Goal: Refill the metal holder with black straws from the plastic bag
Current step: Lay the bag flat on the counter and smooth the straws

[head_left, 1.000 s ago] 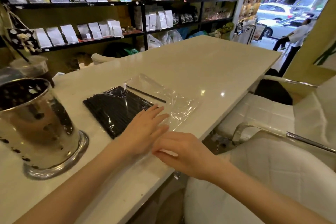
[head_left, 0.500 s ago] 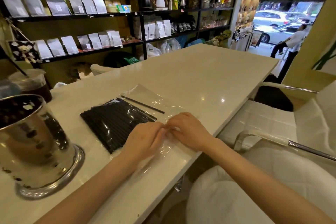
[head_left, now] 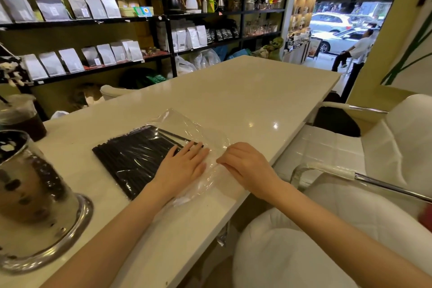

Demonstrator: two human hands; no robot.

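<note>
Bag: the plastic bag (head_left: 187,131) lies flat on the tabletop (head_left: 245,91), right in front of you. It is clear, thin and crinkly.
Straws: the black straws (head_left: 133,159) lie side by side inside the bag, at its left end. One straw (head_left: 175,137) lies apart, nearer the open end.
Holder: the metal holder (head_left: 30,196) stands on the tabletop to your left, well apart from the bag. It is shiny, with holes in its side.
Left hand: your left hand (head_left: 182,166) lies flat on the bag, its grip wide, fingers out. It presses the straws down and holds nothing.
Right hand: your right hand (head_left: 245,166) touches the loose end of the bag. Its fingertips look pinched on the plastic, but you cannot tell for sure.
How it handles: the bag is soft and slippery, so it will likely slide. The straws are light and stiff, and they roll.
Where to hold: I think you should pinch the bag's open end, then take the straws as a bunch around the middle.
</note>
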